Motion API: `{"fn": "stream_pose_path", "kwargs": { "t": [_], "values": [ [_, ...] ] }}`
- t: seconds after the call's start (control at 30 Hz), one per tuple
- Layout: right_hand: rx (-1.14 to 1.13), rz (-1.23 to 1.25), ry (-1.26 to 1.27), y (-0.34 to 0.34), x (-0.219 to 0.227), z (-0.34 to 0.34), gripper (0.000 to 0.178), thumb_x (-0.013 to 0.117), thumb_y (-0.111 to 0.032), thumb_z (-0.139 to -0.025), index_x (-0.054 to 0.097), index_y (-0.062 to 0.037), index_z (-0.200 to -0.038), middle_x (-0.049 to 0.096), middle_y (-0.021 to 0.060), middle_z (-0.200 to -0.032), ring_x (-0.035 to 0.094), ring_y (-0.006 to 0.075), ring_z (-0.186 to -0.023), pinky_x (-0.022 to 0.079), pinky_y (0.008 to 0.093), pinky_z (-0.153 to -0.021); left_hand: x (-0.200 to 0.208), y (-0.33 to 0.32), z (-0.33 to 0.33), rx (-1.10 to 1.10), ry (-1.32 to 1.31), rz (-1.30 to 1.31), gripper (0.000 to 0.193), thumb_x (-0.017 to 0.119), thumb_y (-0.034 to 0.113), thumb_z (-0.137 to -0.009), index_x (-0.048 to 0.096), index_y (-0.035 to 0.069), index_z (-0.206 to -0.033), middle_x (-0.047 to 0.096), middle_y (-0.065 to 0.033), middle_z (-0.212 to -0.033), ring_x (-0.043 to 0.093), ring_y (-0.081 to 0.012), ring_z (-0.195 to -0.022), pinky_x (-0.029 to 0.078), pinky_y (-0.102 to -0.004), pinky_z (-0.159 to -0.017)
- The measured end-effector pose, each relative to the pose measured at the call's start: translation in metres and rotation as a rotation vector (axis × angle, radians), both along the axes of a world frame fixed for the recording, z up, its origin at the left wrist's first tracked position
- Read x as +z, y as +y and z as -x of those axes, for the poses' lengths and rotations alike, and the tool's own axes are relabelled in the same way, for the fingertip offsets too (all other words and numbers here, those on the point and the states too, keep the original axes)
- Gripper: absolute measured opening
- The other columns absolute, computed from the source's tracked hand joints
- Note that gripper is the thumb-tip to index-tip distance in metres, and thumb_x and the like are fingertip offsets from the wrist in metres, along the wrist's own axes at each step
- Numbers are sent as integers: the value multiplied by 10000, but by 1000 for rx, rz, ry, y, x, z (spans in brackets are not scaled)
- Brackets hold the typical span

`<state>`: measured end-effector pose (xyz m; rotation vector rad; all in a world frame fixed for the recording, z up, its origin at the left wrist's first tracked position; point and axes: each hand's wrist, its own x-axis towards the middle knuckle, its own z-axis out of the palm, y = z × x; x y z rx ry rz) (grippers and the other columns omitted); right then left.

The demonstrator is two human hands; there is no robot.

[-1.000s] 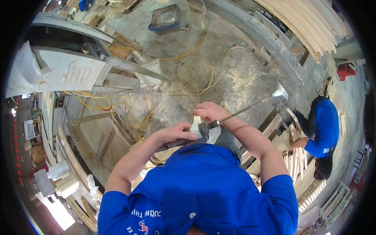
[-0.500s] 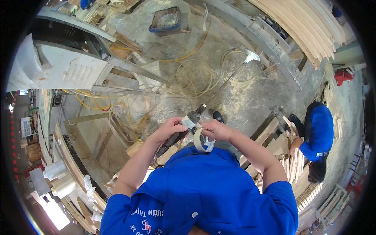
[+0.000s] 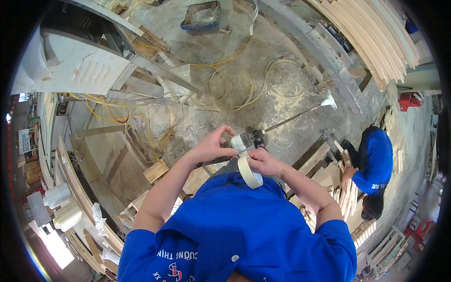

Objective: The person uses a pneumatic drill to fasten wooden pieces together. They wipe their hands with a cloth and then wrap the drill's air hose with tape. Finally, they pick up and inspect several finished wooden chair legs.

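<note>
A dark drill-like power tool (image 3: pixel 256 137) lies across in front of my waist, with a pale tape-like band (image 3: pixel 238 142) round its body. Out from its right end runs a long thin rod (image 3: pixel 291 118) with a white tip (image 3: pixel 330 100). My left hand (image 3: pixel 210 146) curves round the tool's body beside the band, thumb on the near side and fingers on the far side. My right hand (image 3: pixel 265 162) is closed on a roll of masking tape (image 3: pixel 249 173), which hangs against my shirt near the band. Part of the tool is hidden behind my hands.
Coiled hoses (image 3: pixel 232 96) lie on the dusty concrete floor. A blue-edged bin (image 3: pixel 202 18) stands beyond. At left is a metal machine (image 3: pixel 84 66); stacked timber (image 3: pixel 366 37) sits at upper right. A co-worker in blue (image 3: pixel 376 157) bends over wood strips at right.
The tool has turned clockwise, its rod swinging rightward. My left hand has shifted its fingers round the body. The tape roll has tilted and moved slightly right in my right hand.
</note>
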<state>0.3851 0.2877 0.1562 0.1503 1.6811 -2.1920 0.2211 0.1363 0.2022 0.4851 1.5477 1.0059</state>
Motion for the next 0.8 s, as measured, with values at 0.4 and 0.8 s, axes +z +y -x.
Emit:
{"fn": "stream_pose_path", "kwargs": {
  "t": [0.4,0.8],
  "values": [
    [-381,165,-13,43,67,55,328,603,-306,-854,606,18,-908,621,108,-645,580,136,-514,449,235,-445,-103,-56,30,280,207,287,406,678,244,-746,587,51,-1092,622,-62,-913,584,-149,-801,455,-271,-728],
    [-218,-237,12,32,25,57,248,581,-82,-799,535,-13,-1033,546,19,-837,505,80,-746,419,234,-663,-91,-68,35,399,-623,-4,411,515,407,-885,506,77,-1130,618,-86,-948,612,-171,-802,501,-289,-716]
  ]
}}
